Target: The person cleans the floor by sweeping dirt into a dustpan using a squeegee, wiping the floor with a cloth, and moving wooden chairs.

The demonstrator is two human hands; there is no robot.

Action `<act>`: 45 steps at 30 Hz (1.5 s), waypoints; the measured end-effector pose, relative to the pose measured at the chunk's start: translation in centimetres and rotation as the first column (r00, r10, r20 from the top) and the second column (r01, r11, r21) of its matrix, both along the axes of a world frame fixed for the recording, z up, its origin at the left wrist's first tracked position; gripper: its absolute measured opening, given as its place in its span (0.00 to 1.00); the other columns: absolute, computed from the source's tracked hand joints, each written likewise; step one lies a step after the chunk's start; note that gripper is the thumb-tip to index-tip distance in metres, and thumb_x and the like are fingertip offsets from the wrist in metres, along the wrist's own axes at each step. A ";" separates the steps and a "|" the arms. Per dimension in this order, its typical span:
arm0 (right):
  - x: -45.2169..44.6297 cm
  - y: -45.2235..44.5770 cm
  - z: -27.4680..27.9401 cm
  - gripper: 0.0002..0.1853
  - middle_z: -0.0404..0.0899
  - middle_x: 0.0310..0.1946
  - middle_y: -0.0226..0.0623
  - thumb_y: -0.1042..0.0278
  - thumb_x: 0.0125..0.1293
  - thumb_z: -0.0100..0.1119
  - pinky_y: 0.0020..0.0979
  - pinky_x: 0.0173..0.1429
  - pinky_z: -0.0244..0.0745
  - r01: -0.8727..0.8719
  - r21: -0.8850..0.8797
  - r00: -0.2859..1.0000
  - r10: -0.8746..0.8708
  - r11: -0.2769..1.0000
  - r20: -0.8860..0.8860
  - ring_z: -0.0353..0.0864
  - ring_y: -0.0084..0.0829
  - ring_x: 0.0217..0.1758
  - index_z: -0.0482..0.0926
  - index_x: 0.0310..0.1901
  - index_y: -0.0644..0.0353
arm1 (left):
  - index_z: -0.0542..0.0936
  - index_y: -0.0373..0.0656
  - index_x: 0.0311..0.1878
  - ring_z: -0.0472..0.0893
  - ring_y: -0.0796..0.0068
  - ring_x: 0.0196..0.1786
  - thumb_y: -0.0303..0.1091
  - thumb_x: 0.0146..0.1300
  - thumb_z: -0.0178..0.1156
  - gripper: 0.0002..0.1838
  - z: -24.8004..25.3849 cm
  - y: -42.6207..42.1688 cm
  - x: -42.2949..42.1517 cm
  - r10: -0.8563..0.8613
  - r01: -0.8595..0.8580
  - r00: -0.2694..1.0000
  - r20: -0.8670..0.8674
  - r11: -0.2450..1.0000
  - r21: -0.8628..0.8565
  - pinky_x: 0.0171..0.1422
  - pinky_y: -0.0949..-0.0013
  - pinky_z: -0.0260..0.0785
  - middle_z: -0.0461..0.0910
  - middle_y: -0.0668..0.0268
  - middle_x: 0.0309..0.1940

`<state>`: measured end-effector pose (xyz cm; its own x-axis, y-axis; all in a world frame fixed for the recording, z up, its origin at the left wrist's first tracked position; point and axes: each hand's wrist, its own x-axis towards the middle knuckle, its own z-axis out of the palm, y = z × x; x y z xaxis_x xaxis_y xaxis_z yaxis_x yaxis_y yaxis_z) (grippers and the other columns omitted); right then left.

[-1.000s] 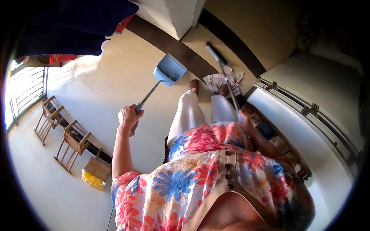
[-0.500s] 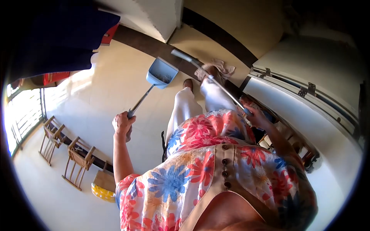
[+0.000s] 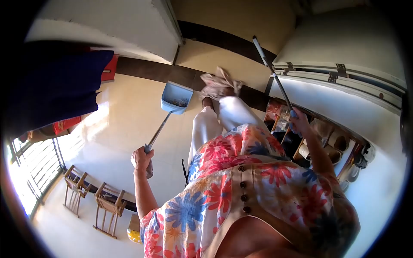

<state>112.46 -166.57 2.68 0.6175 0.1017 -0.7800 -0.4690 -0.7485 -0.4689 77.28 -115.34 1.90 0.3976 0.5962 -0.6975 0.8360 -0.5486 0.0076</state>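
Above the pale floor (image 3: 124, 124), the broom (image 3: 280, 86) is swinging outward, the right hand (image 3: 301, 122) clenching its handle. The left hand (image 3: 141, 159) is gripping the dustpan (image 3: 177, 95) near a shoe (image 3: 207, 102) (debris (image 3: 178, 102) is showing inside). The cloth (image 3: 217, 85) is blurring around the right foot (image 3: 230, 91), suggesting foot-wiping, not sweeping.

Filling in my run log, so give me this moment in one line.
left hand: holding dustpan, debris inside | right hand: holding broom | cloth: at feet
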 end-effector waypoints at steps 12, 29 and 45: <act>1.1 10.7 -15.7 0.32 0.74 0.36 0.52 0.73 0.51 0.49 0.38 0.40 0.70 -0.515 -0.426 0.764 0.623 0.744 0.164 0.75 0.45 0.36 0.56 0.61 0.50 | 0.76 0.42 0.24 0.76 0.57 0.30 0.48 0.42 0.59 0.17 -0.2 0.0 -0.4 0.017 -0.017 1.000 0.025 1.000 0.020 0.35 0.59 0.68 0.77 0.56 0.24; -0.9 10.1 0.0 0.21 0.75 0.39 0.45 0.63 0.54 0.51 0.36 0.42 0.70 -0.866 0.047 0.500 0.866 0.498 0.020 0.76 0.42 0.40 0.68 0.52 0.52 | 0.77 0.41 0.24 0.77 0.56 0.31 0.47 0.40 0.58 0.17 1.9 -0.2 2.6 -0.073 0.065 0.990 0.121 0.995 0.069 0.37 0.58 0.68 0.78 0.56 0.24; 11.5 0.5 2.2 0.32 0.69 0.18 0.31 0.75 0.52 0.51 0.23 0.14 0.60 0.101 0.228 0.993 -0.112 0.968 0.035 0.64 0.19 0.12 0.56 0.61 0.58 | 0.77 0.44 0.24 0.77 0.57 0.29 0.48 0.39 0.61 0.16 4.2 -1.5 28.5 -0.379 0.362 0.894 0.239 0.925 0.111 0.35 0.58 0.68 0.77 0.58 0.23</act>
<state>123.98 -166.07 4.91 0.6699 0.2033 -0.7141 -0.5132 -0.5681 -0.6433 105.80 -116.87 6.12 0.7548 0.4101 -0.5120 0.5469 -0.8244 0.1459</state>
